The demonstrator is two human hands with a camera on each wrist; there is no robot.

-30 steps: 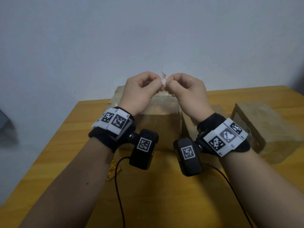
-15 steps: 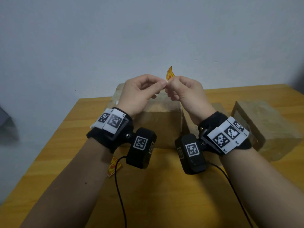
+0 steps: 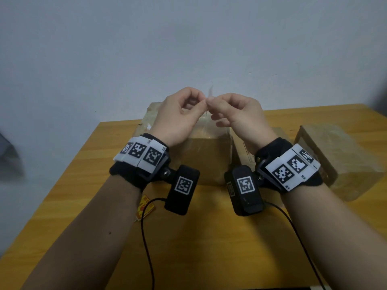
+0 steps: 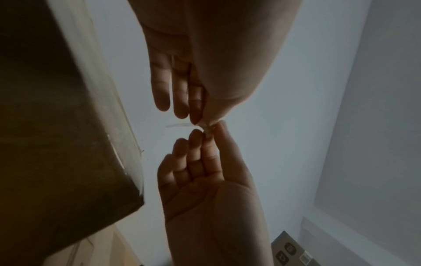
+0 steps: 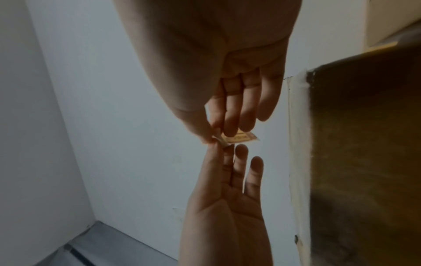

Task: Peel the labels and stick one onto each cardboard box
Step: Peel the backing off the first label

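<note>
Above the nearest tape-wrapped brown cardboard box (image 3: 206, 155), left hand (image 3: 180, 116) and right hand (image 3: 236, 116) pinch one small orange paper label (image 5: 239, 139), peeling its backing; next, seemingly, pressing it onto a box.

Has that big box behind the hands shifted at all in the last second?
No. The cardboard box sits at the same spot on the table.

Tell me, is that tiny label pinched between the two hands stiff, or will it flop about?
Probably floppy: the label looks paper-thin, edge-on in the left wrist view. Likely very light, since the right hand and left hand hold it by fingertips alone. It may curl or cling to skin once peeled.
</note>
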